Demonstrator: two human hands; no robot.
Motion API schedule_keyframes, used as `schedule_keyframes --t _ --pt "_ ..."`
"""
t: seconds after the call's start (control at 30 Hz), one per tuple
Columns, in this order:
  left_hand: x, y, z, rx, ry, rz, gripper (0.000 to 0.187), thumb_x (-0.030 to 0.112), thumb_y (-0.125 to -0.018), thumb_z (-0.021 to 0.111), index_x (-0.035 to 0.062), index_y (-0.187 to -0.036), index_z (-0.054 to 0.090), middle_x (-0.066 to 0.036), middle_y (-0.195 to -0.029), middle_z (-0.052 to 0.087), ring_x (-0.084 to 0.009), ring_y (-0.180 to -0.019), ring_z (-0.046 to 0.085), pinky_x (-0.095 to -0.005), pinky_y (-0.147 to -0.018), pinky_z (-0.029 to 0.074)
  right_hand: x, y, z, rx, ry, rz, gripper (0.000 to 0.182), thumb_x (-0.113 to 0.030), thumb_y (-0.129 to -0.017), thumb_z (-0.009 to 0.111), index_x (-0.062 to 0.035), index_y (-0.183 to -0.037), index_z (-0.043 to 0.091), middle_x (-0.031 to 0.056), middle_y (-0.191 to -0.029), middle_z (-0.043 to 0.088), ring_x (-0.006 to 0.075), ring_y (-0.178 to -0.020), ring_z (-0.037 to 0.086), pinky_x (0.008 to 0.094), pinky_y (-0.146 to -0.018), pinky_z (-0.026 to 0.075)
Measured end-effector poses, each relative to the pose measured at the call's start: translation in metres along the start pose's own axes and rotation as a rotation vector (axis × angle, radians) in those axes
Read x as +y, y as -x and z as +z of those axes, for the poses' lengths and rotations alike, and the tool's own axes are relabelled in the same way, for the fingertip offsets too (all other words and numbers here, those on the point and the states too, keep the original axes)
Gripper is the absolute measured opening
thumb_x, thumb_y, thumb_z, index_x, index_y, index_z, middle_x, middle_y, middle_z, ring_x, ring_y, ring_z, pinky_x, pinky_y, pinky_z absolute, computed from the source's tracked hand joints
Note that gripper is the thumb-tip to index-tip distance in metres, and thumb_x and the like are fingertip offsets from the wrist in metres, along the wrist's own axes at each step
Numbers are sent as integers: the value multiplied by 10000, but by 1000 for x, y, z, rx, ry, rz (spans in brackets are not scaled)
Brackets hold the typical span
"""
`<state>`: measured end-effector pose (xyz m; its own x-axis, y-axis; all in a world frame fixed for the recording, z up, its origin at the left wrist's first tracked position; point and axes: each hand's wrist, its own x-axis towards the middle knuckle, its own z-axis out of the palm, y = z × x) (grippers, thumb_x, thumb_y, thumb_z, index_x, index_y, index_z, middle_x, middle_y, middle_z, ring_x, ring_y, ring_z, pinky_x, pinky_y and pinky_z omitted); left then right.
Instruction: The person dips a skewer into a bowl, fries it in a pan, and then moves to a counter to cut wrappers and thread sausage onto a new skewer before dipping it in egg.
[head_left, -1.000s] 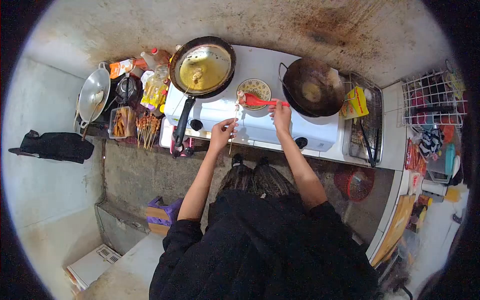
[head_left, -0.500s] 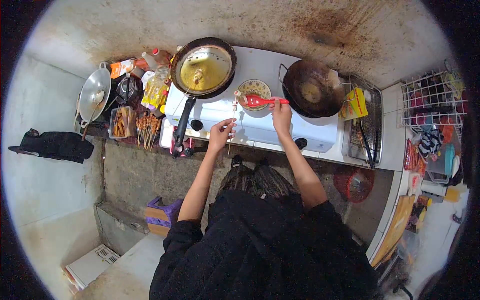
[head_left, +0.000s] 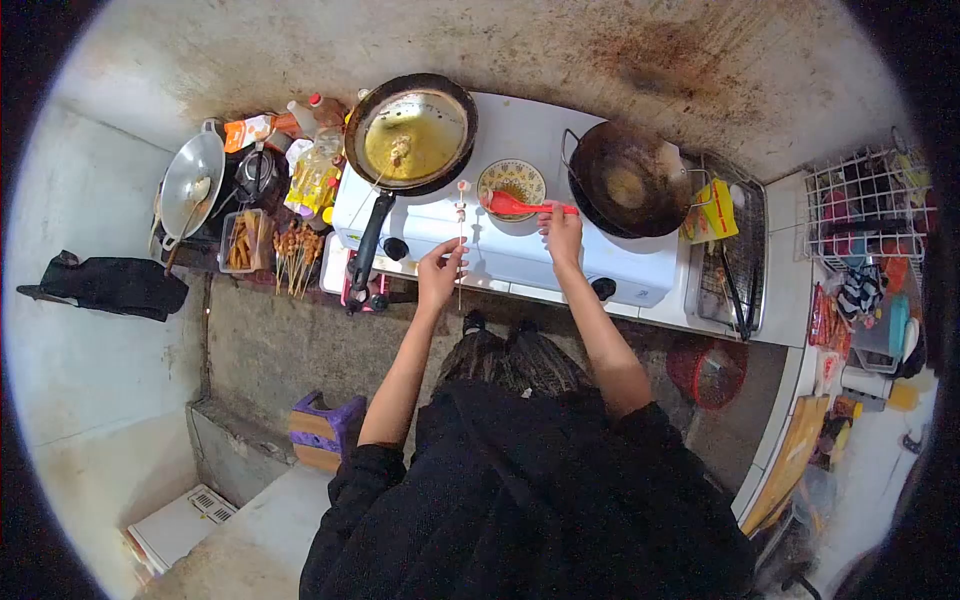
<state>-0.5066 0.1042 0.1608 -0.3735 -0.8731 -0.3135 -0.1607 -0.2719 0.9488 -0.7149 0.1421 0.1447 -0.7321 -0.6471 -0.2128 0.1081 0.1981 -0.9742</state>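
My left hand [head_left: 438, 272] is closed with its fingertips round a thin wooden skewer [head_left: 461, 228], held nearly upright in view in front of the stove. Small pale pieces of food sit at its top. My right hand [head_left: 562, 236] grips the handle of a red basting brush [head_left: 532, 208]. The brush head lies over a patterned bowl [head_left: 517, 168] with some yellowish-brown liquid in it, apart from the skewer. To the left of the bowl, a frying pan [head_left: 467, 140] holds yellow oil and another skewered piece of food [head_left: 401, 150].
The pan and a dark wok [head_left: 640, 160] stand on a white gas stove [head_left: 515, 112]. The pan handle [head_left: 372, 238] juts toward me. At left are several skewers [head_left: 299, 258], a plastic box [head_left: 236, 258] and a metal wok [head_left: 212, 150]. Tongs [head_left: 733, 288] lie on the right-hand rack.
The brush head has moved away from the food on the skewer and over the bowl. My left hand and the skewer have shifted slightly left.
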Motion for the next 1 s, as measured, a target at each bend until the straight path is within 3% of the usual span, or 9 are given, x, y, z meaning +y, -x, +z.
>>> schedule_keyframes --t 0.57,1.0 --pt "-1 1 11 -65 -58 2 227 126 -849 527 21 -1043 582 -52 -834 617 -107 -677 578 -226 -536 497 7 -1 0 -29 -77 50 301 -236 -917 379 -17 -964 580 39 -682 585 97 -571 549 217 -505 434" --pt "2 -10 8 -115 38 5 277 191 -864 524 53 -1102 553 -35 -910 589 -100 -739 546 -241 -627 504 -14 -3 -1 -48 -196 45 298 -214 -928 365 4 -979 561 41 -699 577 93 -605 547 212 -561 444"
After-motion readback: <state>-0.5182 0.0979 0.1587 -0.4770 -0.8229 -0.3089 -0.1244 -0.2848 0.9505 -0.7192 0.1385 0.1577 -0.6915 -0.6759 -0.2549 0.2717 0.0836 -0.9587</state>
